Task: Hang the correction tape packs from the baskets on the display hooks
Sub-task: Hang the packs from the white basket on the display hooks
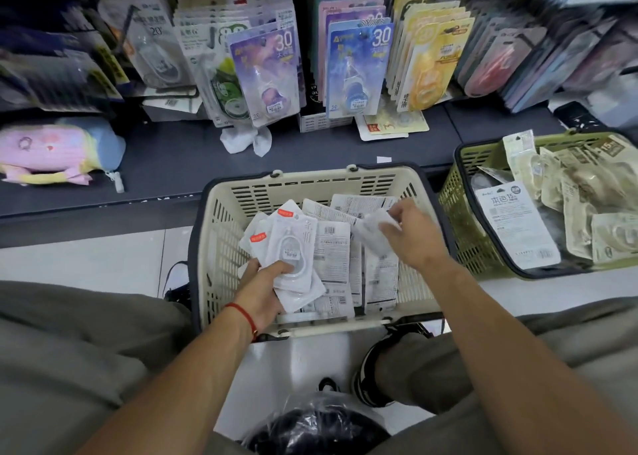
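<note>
i'm looking down into a cream slotted plastic basket with a dark rim, standing on the pale tiled floor between my knees. it holds a loose heap of flat white correction tape packs — glossy card backs with barcodes, some with clear blister bubbles, lying overlapped at odd angles.

my left hand, a thin red string bracelet at the wrist, has its fingers curled round a fanned stack of white blister packs with small orange labels, thumb pressed on the top pack's oval bubble. my right hand reaches in over the far right part of the basket, and its fingers pinch one blurred white pack, lifted just off the heap.

to the right, touching the cream basket's rim or very near it, sits an olive-green slotted plastic basket filled with beige and white packs, crinkly and shiny.

beyond both baskets runs a dark grey shelf ledge, and above it the display hooks carry dense rows of hanging carded packs — purple, blue, yellow — with narrow gaps between the rows. a pastel plush pouch and a crumpled white tissue lie on the ledge. a black plastic bag sits on the floor near my feet.
</note>
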Demonstrator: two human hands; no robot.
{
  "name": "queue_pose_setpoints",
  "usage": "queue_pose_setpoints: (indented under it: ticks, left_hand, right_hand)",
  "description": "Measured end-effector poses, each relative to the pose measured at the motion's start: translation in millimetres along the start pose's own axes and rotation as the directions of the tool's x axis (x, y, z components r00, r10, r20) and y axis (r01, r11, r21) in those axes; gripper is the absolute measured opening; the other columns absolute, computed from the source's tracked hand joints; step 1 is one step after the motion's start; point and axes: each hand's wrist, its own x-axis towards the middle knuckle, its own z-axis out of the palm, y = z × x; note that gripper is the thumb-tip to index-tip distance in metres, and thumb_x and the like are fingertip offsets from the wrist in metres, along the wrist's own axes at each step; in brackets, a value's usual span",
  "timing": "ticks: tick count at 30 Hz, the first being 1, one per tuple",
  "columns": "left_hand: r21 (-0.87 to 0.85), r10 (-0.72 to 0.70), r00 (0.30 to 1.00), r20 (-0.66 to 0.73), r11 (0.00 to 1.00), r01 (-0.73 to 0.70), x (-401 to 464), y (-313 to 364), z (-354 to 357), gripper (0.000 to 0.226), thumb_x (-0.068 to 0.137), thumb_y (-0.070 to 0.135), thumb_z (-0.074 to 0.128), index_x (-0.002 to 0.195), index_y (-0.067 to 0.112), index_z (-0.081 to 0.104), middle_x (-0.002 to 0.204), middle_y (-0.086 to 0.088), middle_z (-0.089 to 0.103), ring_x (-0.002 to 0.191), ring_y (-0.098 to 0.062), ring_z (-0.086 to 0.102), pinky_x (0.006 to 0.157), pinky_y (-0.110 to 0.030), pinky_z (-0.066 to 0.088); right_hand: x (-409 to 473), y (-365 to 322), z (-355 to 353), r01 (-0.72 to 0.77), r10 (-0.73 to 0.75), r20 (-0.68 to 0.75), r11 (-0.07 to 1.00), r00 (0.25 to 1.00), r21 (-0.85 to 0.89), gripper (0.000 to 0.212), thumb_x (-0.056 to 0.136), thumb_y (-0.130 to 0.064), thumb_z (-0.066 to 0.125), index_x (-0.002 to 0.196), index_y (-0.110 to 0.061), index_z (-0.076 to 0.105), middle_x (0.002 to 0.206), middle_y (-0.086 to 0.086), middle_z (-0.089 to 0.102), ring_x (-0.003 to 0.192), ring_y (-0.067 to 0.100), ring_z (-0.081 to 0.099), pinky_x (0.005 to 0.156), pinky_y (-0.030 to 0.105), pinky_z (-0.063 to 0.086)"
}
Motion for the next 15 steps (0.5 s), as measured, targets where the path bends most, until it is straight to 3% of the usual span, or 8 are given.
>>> queue_pose_setpoints:
  ticks: [2,4,6,8,10,13,15]
  left_hand:
    - [-0.002,-0.004,0.999,0.037,1.0,0.004,-5,-1,9,0.056,0.092,-0.008,0.063,0.145,0.004,0.053,0.141,-0.021,0.065,0.126,-0.043,0.065,0.088,-0.061,0.06]
    - [-0.018,-0.022,0.997,0.076,1.0,0.023,-10,-3,18,0.054,0.092,-0.007,0.062,0.144,0.004,0.055,0.138,-0.023,0.066,0.124,-0.043,0.066,0.08,-0.056,0.063]
    - [-0.045,-0.027,0.99,0.137,0.998,0.033,-12,-3,22,0.05,0.089,-0.005,0.061,0.139,0.004,0.062,0.133,-0.023,0.069,0.12,-0.042,0.068,0.089,-0.054,0.062]
    - [-0.086,-0.035,0.979,0.202,0.995,0.053,-11,-2,19,0.044,0.08,0.002,0.059,0.121,0.007,0.075,0.117,-0.021,0.074,0.103,-0.037,0.074,0.09,-0.05,0.061]
    - [-0.155,-0.043,0.972,0.231,0.985,0.08,-9,1,11,0.04,0.078,0.014,0.059,0.112,0.011,0.08,0.111,-0.021,0.075,0.097,-0.038,0.073,0.091,-0.057,0.059]
    - [-0.084,-0.008,0.984,0.18,0.996,0.024,-10,2,7,0.051,0.087,0.033,0.075,0.135,0.018,0.068,0.127,-0.019,0.073,0.111,-0.039,0.072,0.095,-0.063,0.057]
    - [-0.003,0.049,0.99,0.128,0.999,-0.05,-9,0,9,0.065,0.083,0.028,0.083,0.143,0.023,0.059,0.132,-0.018,0.071,0.119,-0.04,0.07,0.088,-0.064,0.059]
  right_hand:
    - [-11,-21,-6,0.128,-0.115,-0.132,0.988,0.985,0.092,0.019,0.103,-0.028,0.064,0.115,-0.025,0.05,0.101,-0.008,0.066,0.082,0.01,0.065,0.072,0.024,0.052]
    - [-29,-42,-1,0.272,-0.264,-0.068,0.941,0.962,0.199,0.025,0.099,-0.022,0.069,0.109,-0.03,0.048,0.101,-0.013,0.065,0.083,0.003,0.066,0.069,0.014,0.053]
    - [-47,-52,15,0.331,-0.372,0.111,0.902,0.922,0.279,0.035,0.091,-0.012,0.076,0.11,-0.029,0.051,0.114,-0.011,0.065,0.102,0.002,0.063,0.088,0.021,0.054]
    - [-61,-56,32,0.382,-0.46,0.202,0.863,0.864,0.331,0.041,0.083,-0.004,0.075,0.115,-0.023,0.057,0.123,-0.005,0.062,0.118,0.01,0.058,0.103,0.026,0.047]
    - [-69,-57,44,0.36,-0.478,0.229,0.837,0.848,0.411,0.04,0.083,0.0,0.068,0.117,-0.019,0.061,0.127,-0.003,0.061,0.124,0.013,0.057,0.108,0.029,0.044]
    - [-67,-61,50,0.263,-0.448,0.265,0.811,0.854,0.523,0.034,0.082,-0.004,0.062,0.112,-0.018,0.069,0.13,-0.009,0.065,0.126,0.009,0.059,0.11,0.029,0.046]
    - [-56,-67,51,0.137,-0.414,0.31,0.759,0.856,0.636,0.027,0.079,-0.016,0.06,0.101,-0.015,0.077,0.126,-0.009,0.072,0.124,0.009,0.063,0.108,0.028,0.049]
